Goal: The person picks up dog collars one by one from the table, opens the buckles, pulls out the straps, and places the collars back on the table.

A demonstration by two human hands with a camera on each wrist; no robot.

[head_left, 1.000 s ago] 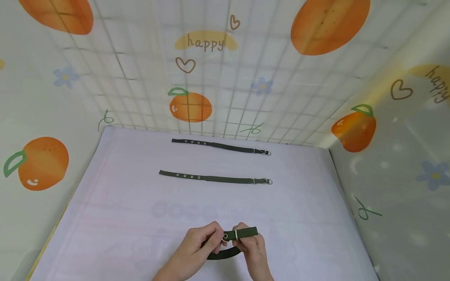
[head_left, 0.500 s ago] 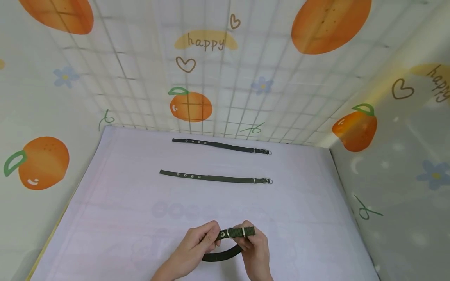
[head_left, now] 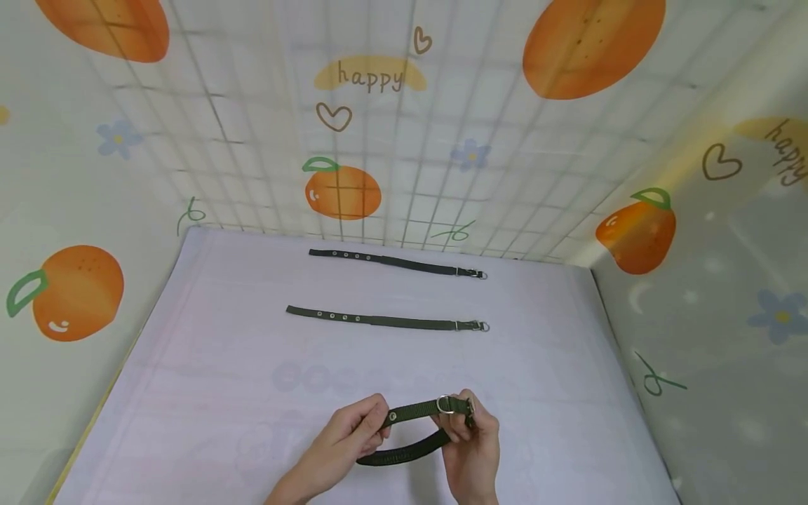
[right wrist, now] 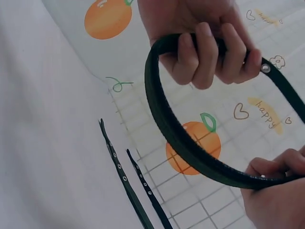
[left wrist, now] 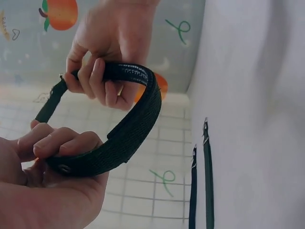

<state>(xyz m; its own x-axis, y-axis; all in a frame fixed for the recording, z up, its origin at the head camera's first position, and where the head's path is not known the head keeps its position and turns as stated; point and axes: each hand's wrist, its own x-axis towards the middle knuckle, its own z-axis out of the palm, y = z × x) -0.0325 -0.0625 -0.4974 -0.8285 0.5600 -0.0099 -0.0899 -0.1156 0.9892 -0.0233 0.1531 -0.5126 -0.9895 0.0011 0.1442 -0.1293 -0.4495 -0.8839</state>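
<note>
A dark green webbing collar (head_left: 413, 412) is bent into a loop between my two hands, above the front of the table. My left hand (head_left: 350, 433) grips the strap on the left, beside a metal eyelet. On the right, my right hand (head_left: 470, 442) pinches the buckle end, where a metal D-ring (head_left: 445, 405) shows; the buckle is partly hidden by the fingers. The padded part of the collar (left wrist: 138, 119) curves below and between the hands, its dark lining (right wrist: 176, 129) visible in the right wrist view.
Farther back on the white table (head_left: 221, 365) lie a green collar (head_left: 404, 322) and a black collar (head_left: 410, 264), both stretched flat with buckles to the right. A wall covering printed with oranges (head_left: 343, 193) stands behind the table and along both sides.
My right hand has moved right, and the loop has widened. The strap's free end, which stuck out past the metal loop, is now out of sight at the right fingers.
</note>
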